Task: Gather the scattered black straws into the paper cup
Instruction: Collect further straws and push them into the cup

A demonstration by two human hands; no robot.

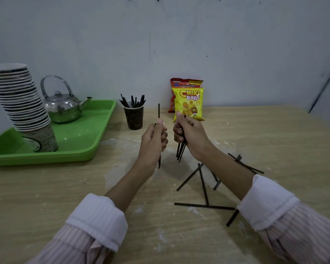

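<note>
A dark paper cup (134, 119) stands at the back of the wooden table, with several black straws (132, 101) sticking out of it. My left hand (154, 139) grips one black straw (159, 111) upright, just right of the cup. Close beside it, my right hand (189, 134) holds a small bundle of black straws (181, 152) pointing down toward the table. More black straws (203, 184) lie scattered on the table under and around my right forearm, some crossing each other.
A green tray (78, 141) at the left carries a metal kettle (62, 106) and a leaning stack of paper cups (21, 100). Two snack bags (188, 101) lean against the wall behind my hands. The wall closes off the table's back edge.
</note>
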